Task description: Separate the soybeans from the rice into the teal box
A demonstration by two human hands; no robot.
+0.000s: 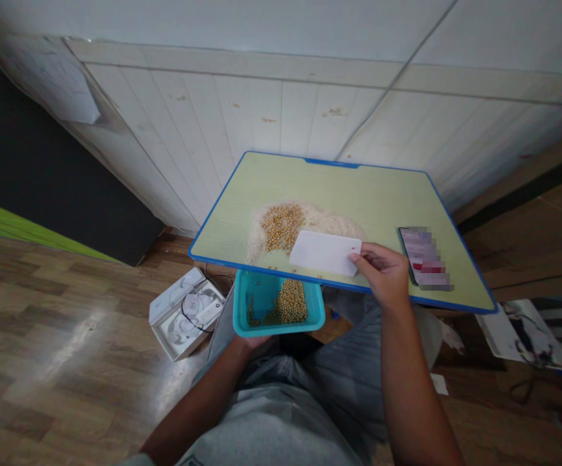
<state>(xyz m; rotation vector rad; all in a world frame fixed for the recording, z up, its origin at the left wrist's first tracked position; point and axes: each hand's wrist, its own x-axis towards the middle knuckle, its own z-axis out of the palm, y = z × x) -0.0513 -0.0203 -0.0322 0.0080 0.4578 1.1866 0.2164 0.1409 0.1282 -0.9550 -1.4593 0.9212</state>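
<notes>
My right hand (381,275) pinches a white plastic card (324,253) at its right end, with the card lying flat on a small green tabletop with a blue rim (281,176). The card's left edge is next to a mound of white rice (332,220) topped with yellow soybeans (281,226). A few loose beans lie near the table's front edge. Below that edge, my left hand (254,342) holds up a teal plastic tray (245,317) containing a heap of soybeans (291,303). The fingers of my left hand are hidden under the tray.
A smartphone (424,257) with a blurred screen lies on the table's right side. An open white box with a black cable (186,312) sits on the wooden floor at left. Papers (518,330) lie at right, and white panelling stands behind the table.
</notes>
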